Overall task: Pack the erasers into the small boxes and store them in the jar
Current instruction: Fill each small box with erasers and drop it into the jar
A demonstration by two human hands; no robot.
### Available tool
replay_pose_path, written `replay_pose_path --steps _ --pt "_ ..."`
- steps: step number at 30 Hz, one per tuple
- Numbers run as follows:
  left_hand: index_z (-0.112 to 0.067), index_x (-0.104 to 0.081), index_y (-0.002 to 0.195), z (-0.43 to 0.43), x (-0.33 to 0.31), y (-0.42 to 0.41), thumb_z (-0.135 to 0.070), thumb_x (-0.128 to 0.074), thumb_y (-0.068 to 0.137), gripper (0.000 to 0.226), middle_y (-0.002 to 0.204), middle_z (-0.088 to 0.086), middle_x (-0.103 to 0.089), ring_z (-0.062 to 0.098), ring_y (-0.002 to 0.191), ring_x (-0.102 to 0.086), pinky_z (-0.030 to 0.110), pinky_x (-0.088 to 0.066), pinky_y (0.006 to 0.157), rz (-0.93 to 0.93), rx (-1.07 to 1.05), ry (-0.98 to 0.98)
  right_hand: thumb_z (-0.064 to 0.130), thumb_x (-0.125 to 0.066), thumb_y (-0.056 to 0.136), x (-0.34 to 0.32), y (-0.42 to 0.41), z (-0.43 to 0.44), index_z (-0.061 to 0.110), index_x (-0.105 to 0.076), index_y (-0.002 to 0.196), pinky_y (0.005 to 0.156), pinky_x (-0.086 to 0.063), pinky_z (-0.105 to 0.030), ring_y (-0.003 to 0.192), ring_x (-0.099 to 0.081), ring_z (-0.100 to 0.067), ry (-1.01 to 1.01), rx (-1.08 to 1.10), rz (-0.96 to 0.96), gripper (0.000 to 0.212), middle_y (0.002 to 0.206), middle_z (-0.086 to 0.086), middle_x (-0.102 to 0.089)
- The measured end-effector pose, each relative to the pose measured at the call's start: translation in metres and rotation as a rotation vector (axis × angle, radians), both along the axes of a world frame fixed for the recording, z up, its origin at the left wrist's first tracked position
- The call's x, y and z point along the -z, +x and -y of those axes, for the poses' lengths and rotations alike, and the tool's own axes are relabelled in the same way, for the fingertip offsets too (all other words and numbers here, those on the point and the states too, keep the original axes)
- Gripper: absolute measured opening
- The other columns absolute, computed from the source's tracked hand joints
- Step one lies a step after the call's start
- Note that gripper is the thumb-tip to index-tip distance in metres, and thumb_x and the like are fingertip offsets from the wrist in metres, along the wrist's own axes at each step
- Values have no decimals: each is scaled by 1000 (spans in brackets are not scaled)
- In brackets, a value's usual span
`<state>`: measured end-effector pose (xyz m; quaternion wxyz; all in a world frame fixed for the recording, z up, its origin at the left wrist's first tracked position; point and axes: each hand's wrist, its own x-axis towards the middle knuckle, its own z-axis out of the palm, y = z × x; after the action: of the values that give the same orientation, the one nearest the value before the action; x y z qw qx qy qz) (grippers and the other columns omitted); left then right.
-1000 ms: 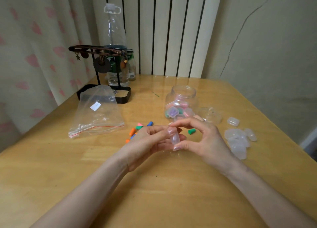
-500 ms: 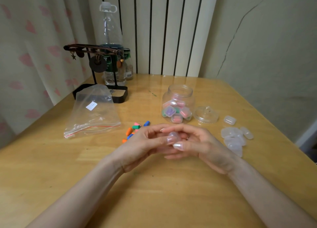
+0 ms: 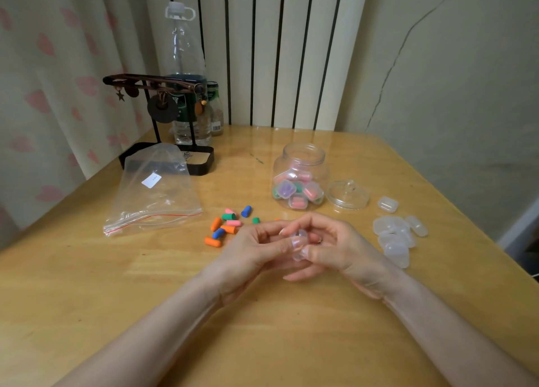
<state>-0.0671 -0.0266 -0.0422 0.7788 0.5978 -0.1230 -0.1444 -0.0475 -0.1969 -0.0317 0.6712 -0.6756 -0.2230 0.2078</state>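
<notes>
Both hands meet over the middle of the table around one small clear box (image 3: pixel 298 245). My left hand (image 3: pixel 250 249) pinches it from the left, my right hand (image 3: pixel 335 246) from the right. What the box holds is hidden by my fingers. Several loose erasers (image 3: pixel 229 224), orange, blue, pink and green, lie just beyond my left hand. The clear jar (image 3: pixel 299 176) stands open behind my hands with several filled small boxes inside. Its lid (image 3: pixel 347 195) lies to its right. A pile of empty small boxes (image 3: pixel 393 238) sits right of my right hand.
A clear zip bag (image 3: pixel 154 194) lies at the left. Behind it stands a black jewellery stand (image 3: pixel 163 153) with a tall plastic bottle (image 3: pixel 186 74). A curtain hangs at the left, a wall at the right. The wooden table (image 3: pixel 116 299) drops off at the right edge.
My hands have drawn closer together around the small box and lowered a little toward me. The view has shifted slightly, so the green eraser once behind my right hand now shows beside the pile.
</notes>
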Motion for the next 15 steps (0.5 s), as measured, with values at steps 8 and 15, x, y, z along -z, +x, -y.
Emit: replay_pose_path --steps 8,15 --pt "0 -59 117 -10 -6 5 -18 -60 79 41 111 19 -68 27 96 -68 28 -58 78 -89 -4 -55 18 -57 77 -5 7 8 10 -64 109 62 -58 -47 88 -69 -35 -43 71 71 34 110 -13 -67" --pt "-5 -61 108 -21 -13 6 -8 -60 80 29 113 16 -68 24 100 -67 30 -57 80 -97 43 -160 -7 -44 93 -6 14 14 4 -60 117 59 -59 -33 71 -70 -32 75 217 86 31 109 -18 -69"
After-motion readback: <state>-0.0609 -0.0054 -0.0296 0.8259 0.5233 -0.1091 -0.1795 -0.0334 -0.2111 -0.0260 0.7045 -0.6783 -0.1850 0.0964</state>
